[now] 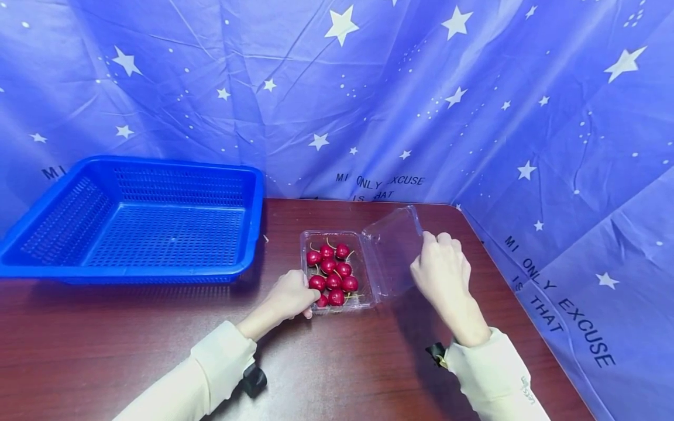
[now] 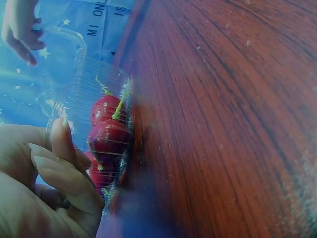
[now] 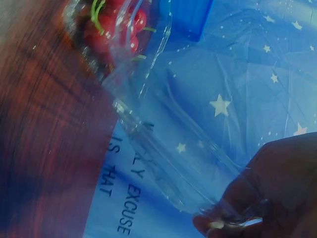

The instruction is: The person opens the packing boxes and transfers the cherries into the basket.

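While the lid (image 1: 395, 251) stands up at a slant, joined to the right side of the clear box (image 1: 339, 233), the main trick is to have one hand hold and the other hand move. The left fingers (image 1: 310, 296) are curled in and pinch the box by its near left corner, with hardly any gap between them. The right fingers (image 1: 445, 241) are bent too and grip the lid by its far edge, a good place to hold it, I think, because it makes the lid easy to turn. The box sits on the counter (image 1: 337, 368), to the right of the blue basket (image 1: 131, 271), and red cherries (image 1: 333, 281) lie inside. The left fingers should press down just a little, so the box does not slide or tip, but not squeeze, since the thin wall could bend. The right fingers should go slowly and follow the fold, as a hard tug might twist the lid or make the cherries roll. Mind the green stems (image 2: 119, 108) too, because they could catch on the rim
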Action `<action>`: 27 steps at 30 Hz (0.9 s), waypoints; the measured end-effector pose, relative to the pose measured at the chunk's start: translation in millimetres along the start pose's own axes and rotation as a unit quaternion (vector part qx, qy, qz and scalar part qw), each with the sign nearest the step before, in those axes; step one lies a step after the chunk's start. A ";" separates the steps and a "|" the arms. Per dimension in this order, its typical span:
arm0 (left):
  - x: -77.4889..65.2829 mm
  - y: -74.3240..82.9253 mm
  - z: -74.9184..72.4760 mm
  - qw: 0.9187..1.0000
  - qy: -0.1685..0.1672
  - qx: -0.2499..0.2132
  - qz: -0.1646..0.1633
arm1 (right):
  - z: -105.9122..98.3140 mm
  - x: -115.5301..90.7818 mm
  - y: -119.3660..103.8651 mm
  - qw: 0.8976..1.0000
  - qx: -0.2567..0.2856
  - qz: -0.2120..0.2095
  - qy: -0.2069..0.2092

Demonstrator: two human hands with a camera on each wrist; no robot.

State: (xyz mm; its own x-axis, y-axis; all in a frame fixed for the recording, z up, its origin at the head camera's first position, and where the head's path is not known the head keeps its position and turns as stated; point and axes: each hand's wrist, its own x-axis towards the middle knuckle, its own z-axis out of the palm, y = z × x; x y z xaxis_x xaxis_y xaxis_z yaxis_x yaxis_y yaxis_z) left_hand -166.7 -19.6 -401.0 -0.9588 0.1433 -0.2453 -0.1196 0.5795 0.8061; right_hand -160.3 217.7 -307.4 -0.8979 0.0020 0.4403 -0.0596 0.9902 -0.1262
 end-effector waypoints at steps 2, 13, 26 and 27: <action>0.2 -0.2 -0.3 1.000 0.000 -0.003 -0.003 | -0.5 0.3 5.3 0.999 -0.008 0.010 -0.031; 0.1 0.0 -0.5 1.000 -0.007 -0.002 -0.009 | 12.7 6.6 31.9 0.981 -0.046 0.059 -0.181; -1.0 0.1 0.5 1.000 0.001 0.005 0.002 | 26.5 10.7 49.3 0.953 -0.023 0.083 -0.292; -1.2 0.3 0.6 1.000 0.002 0.004 0.002 | 29.3 10.7 52.5 0.948 -0.017 0.085 -0.305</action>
State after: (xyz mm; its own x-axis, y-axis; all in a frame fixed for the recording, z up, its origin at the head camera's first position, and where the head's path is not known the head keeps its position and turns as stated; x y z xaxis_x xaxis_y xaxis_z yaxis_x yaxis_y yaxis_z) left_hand -165.5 -19.1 -400.8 -0.9602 0.1433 -0.2396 -0.1130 0.5851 0.8030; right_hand -185.9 265.6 -335.4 -0.9790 0.0920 -0.1817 0.1143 0.9866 -0.1162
